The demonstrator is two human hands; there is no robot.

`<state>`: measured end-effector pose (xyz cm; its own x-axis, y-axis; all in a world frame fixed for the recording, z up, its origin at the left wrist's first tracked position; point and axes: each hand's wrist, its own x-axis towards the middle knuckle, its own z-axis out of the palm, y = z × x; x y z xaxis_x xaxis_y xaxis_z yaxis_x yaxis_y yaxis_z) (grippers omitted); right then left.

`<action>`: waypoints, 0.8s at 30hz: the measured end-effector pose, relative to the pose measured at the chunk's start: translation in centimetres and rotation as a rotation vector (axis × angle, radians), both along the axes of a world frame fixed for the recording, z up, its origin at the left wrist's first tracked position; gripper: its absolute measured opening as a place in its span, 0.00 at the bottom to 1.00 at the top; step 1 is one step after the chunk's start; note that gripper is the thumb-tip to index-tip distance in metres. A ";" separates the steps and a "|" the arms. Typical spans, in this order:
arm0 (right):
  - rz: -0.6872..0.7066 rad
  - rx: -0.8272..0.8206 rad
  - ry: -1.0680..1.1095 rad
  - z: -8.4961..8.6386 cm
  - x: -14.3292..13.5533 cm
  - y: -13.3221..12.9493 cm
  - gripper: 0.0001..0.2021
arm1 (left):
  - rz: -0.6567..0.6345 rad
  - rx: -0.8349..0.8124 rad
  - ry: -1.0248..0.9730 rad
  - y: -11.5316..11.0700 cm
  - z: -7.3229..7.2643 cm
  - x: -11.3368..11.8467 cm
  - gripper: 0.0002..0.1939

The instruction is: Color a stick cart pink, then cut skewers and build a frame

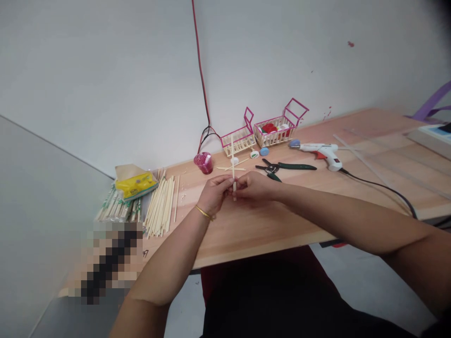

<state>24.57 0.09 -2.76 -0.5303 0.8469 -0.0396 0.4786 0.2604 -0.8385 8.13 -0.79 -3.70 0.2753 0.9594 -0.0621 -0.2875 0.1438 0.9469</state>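
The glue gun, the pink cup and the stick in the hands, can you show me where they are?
Glue gun (330,154): head view, on its white handle.
Pink cup (205,164): head view, on its side wall.
Stick (233,151): head view, on its upper part, above the fingers.

Yellow tissue packet (136,186): at left, tissue protruding. Red-and-black cable (199,61): runs down the wall (123,70). Wall surface: red marks (351,44) noted at right. Purple object (430,104): right edge, partly visible.

Two hands (215,188) (254,186), two slatted miniature carts (238,135) (275,137), two blue caps (264,151) (295,143), one glue gun (330,153), one green-handled cutter (298,166), one stained cup (204,164), one yellow tissue pack (137,186), one yellow bracelet (202,211).
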 end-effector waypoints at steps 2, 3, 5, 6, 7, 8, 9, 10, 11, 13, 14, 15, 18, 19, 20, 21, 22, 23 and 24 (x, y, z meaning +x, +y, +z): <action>0.004 -0.048 0.030 0.1 -0.1 -0.1 0.13 | 0.006 -0.006 -0.012 0.0 0.1 0.0 0.12; 0.009 -0.070 0.047 0.1 -0.1 -0.2 0.14 | 0.006 -0.009 -0.017 0.0 0.1 0.1 0.12; 0.022 -0.097 0.076 0.1 -0.2 -0.3 0.15 | 0.005 -0.022 -0.024 0.0 0.1 0.1 0.12; 0.029 -0.104 0.088 0.1 -0.2 -0.3 0.16 | 0.003 -0.031 -0.025 0.0 0.0 0.1 0.12; 0.035 -0.110 0.097 0.0 -0.2 -0.2 0.16 | 0.004 -0.041 -0.025 0.0 0.0 0.2 0.13; 0.040 -0.117 0.102 0.0 -0.2 -0.2 0.16 | 0.007 -0.052 -0.026 0.0 0.0 0.2 0.13; 0.047 -0.129 0.105 0.0 -0.2 -0.2 0.16 | 0.011 -0.060 -0.029 0.0 0.0 0.2 0.13; 0.056 -0.140 0.109 0.0 -0.2 -0.1 0.16 | 0.015 -0.065 -0.035 0.0 0.0 0.2 0.13; 0.068 -0.149 0.111 0.0 -0.1 -0.1 0.15 | 0.022 -0.069 -0.045 0.1 0.1 0.2 0.13; 0.091 -0.145 0.088 -0.1 0.1 0.0 0.14 | 0.054 -0.074 -0.074 0.2 0.2 0.1 0.12; 0.103 -0.135 0.053 -0.1 0.2 0.0 0.13 | 0.075 -0.075 -0.087 0.3 0.2 0.0 0.12; 0.114 -0.120 0.007 -0.2 0.2 0.0 0.12 | 0.096 -0.076 -0.099 0.4 0.2 -0.1 0.11; 0.131 -0.046 -0.142 -0.3 0.3 -0.2 0.11 | 0.148 -0.071 -0.118 0.7 0.3 -0.6 0.10; 0.137 -0.003 -0.182 -0.2 0.4 -0.3 0.11 | 0.157 -0.061 -0.116 0.8 0.3 -0.7 0.10; 0.142 0.048 -0.216 0.1 0.5 -0.3 0.11 | 0.165 -0.051 -0.113 0.8 0.4 -0.7 0.10; 0.144 0.105 -0.250 0.5 0.7 -0.3 0.11 | 0.168 -0.039 -0.104 0.8 0.4 -0.8 0.11; 0.138 0.159 -0.283 1.1 1.0 -0.2 0.12 | 0.168 -0.027 -0.092 0.8 0.5 -0.8 0.11; 0.118 0.207 -0.306 1.8 1.6 0.0 0.12 | 0.165 -0.020 -0.080 0.7 0.6 -0.8 0.12; 0.075 0.249 -0.330 2.7 2.3 0.3 0.12 | 0.158 -0.018 -0.070 0.7 0.7 -0.8 0.12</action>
